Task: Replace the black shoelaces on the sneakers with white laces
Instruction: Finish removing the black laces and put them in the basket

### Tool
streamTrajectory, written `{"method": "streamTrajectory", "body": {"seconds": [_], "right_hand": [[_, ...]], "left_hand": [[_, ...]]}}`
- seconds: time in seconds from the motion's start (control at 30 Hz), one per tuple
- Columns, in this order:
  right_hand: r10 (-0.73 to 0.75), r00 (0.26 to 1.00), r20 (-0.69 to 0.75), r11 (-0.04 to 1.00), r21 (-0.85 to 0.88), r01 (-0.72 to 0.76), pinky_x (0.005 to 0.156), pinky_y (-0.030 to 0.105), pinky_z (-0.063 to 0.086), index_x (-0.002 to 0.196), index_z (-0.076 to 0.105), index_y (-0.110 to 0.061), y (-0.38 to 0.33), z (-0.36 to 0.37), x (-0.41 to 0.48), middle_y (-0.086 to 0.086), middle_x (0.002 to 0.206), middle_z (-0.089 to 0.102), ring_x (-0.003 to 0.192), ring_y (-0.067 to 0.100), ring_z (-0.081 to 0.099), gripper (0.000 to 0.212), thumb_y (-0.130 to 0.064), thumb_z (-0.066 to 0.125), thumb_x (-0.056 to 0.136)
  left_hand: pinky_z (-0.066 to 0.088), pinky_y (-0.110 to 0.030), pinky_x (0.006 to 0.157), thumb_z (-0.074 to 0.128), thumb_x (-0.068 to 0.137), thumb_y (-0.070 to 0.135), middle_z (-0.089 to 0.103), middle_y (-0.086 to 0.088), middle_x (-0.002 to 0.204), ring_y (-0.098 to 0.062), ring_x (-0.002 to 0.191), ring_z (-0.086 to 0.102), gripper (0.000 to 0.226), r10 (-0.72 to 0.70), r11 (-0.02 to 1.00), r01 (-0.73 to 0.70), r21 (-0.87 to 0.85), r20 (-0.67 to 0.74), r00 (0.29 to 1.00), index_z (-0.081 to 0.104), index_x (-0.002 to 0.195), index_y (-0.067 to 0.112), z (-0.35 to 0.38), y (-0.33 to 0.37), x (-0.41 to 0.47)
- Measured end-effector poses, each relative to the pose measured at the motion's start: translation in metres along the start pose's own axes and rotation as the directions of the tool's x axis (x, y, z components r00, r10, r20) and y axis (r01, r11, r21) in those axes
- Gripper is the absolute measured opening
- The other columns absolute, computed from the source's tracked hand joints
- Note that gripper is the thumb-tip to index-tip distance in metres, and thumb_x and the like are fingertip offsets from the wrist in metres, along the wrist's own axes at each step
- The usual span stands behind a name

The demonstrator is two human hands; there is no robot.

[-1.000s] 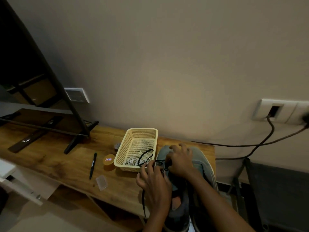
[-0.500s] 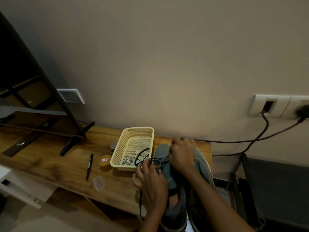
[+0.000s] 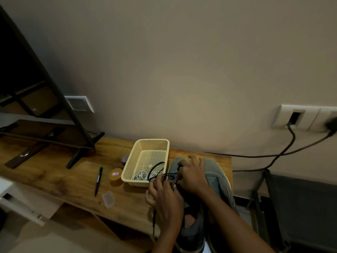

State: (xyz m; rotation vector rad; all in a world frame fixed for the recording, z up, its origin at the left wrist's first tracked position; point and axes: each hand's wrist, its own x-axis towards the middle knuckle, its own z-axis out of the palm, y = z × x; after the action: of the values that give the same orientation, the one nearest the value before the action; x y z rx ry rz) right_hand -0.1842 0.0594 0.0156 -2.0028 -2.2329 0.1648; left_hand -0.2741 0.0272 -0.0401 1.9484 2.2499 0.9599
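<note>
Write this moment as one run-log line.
phase: unlacing | left hand: pinches black lace | right hand: on sneaker, grip unclear | white laces: in basket

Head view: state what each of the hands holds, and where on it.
Left hand pinches the thin black shoelace mid-length, beside the grey fabric sneaker. Right hand rests on that sneaker's toe end; whether it grips lace cannot be told.

Two grey sneakers stand at the right edge of the wooden table (image 3: pixel 54 179): left sneaker (image 3: pixel 174 164), right sneaker (image 3: pixel 218 175). One yellow basket (image 3: pixel 135 161), one black lace (image 3: pixel 154 221), one pen (image 3: pixel 98 180), one orange tub (image 3: pixel 115 177), one clear case (image 3: pixel 108 197). Two hands: left hand (image 3: pixel 166 196), right hand (image 3: pixel 193 177).
</note>
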Motion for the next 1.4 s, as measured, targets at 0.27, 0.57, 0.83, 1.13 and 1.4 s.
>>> {"method": "streamTrajectory", "body": {"seconds": [0.27,0.57,0.83,1.13,1.4], "right_hand": [[0.314,0.943,-0.106,0.935,0.205,-0.289,0.104,0.042,0.024,0.096,0.072,-0.021,0.022,-0.015,0.000,-0.007,0.127,0.055,0.129,0.027,0.031,0.024,-0.027,0.053,0.084],[0.022,0.985,0.170,0.996,0.079,-0.036,0.106,0.065,-0.011,0.106,0.067,-0.021,0.004,0.001,0.004,-0.003,0.152,0.023,0.142,0.034,-0.006,0.026,-0.033,0.051,0.089],[0.108,0.990,0.095,0.983,0.141,-0.120,0.111,0.059,-0.005,0.100,0.068,-0.020,0.027,-0.025,0.001,-0.008,0.139,0.040,0.140,0.029,0.011,0.022,-0.029,0.054,0.087],[0.028,0.986,0.162,0.999,0.033,-0.034,0.105,0.065,-0.011,0.108,0.064,-0.023,0.008,-0.009,0.002,-0.005,0.154,0.017,0.143,0.035,-0.009,0.026,-0.032,0.051,0.087],[0.001,0.989,0.147,0.994,0.112,-0.018,0.111,0.059,-0.004,0.100,0.068,-0.019,0.009,-0.020,-0.001,-0.008,0.137,0.042,0.138,0.027,0.014,0.022,-0.024,0.052,0.086]], "left_hand": [[0.026,-0.048,0.089,0.088,0.048,0.011,0.064,-0.003,0.111,-0.027,0.113,0.048,0.038,0.011,1.000,-0.012,-0.008,-0.036,0.999,0.063,0.073,0.025,0.000,0.001,-0.001],[0.028,-0.048,0.090,0.087,0.052,0.014,0.064,-0.001,0.113,-0.028,0.113,0.050,0.033,-0.012,1.000,0.012,-0.023,-0.013,1.000,0.066,0.075,0.024,0.005,-0.002,-0.001],[0.025,-0.047,0.092,0.085,0.054,0.014,0.063,0.000,0.114,-0.026,0.116,0.045,0.033,0.001,1.000,-0.001,-0.016,-0.029,1.000,0.061,0.074,0.026,0.002,0.001,-0.003],[0.023,-0.046,0.092,0.087,0.051,0.017,0.063,0.000,0.115,-0.023,0.117,0.038,0.035,0.025,0.999,-0.028,-0.042,-0.049,0.998,0.060,0.071,0.027,0.009,-0.004,-0.002],[0.025,-0.045,0.090,0.085,0.053,0.015,0.063,-0.001,0.115,-0.025,0.115,0.046,0.030,-0.033,0.999,0.032,-0.016,-0.033,0.999,0.062,0.071,0.023,0.004,0.001,-0.002]]}}
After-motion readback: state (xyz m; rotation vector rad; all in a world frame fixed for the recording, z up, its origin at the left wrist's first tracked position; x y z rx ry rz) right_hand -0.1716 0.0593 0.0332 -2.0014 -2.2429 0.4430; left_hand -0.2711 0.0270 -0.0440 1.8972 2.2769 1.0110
